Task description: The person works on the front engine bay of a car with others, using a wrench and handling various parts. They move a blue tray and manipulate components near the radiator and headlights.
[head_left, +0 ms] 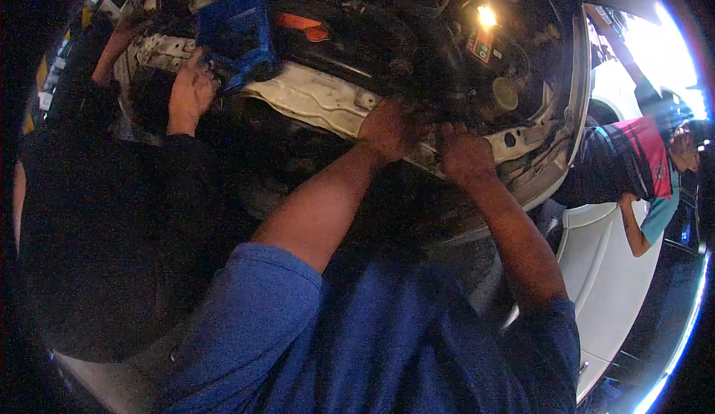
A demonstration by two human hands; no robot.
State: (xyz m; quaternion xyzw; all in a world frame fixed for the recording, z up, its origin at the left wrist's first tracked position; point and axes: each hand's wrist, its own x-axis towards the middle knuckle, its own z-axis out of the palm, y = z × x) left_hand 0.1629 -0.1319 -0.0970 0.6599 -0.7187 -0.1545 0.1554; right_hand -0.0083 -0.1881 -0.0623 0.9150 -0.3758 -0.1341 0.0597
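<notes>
My left hand (pixel 390 128) bends over the pale front cross panel (pixel 316 100) of a car's engine bay, its fingers curled down into shadow. Close beside it, my right hand (pixel 468 155) is closed like a fist at the same panel's edge. Whatever sits between or under my fingers is too dark to make out. A round yellowish cap-like part (pixel 505 94) lies a little beyond my right hand.
At the left, a co-worker's hand (pixel 192 92) is by a blue plastic tray (pixel 234 25) resting on the bay. An orange-red piece (pixel 302 25) lies beside it. A lit lamp (pixel 486 16) shines farther back. Another person (pixel 640 157) stands right, near a white car (pixel 614 272).
</notes>
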